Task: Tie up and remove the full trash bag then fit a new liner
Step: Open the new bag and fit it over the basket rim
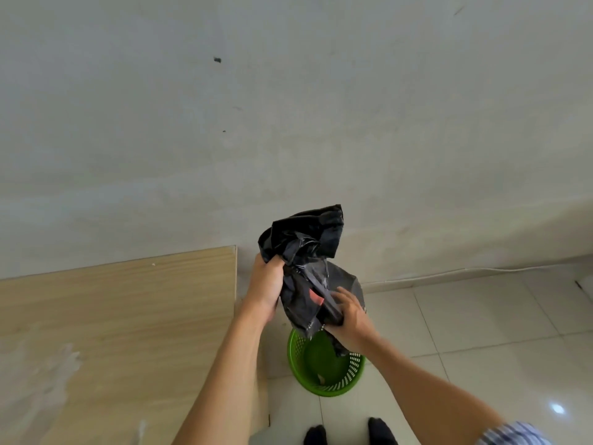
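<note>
A crumpled black trash bag hangs in the air above a green perforated bin that stands on the tiled floor. My left hand grips the bag's upper left side, fingers closed into the plastic. My right hand holds the bag's lower part, just over the bin's rim. The bag's top stands loose and open-edged above my hands. A small red patch shows on the bag between my hands. The bin holds no liner; a scrap lies at its bottom.
A light wooden tabletop fills the left, its edge close to my left forearm and the bin. A grey wall stands behind. White floor tiles spread to the right. My two dark-socked feet are just below the bin.
</note>
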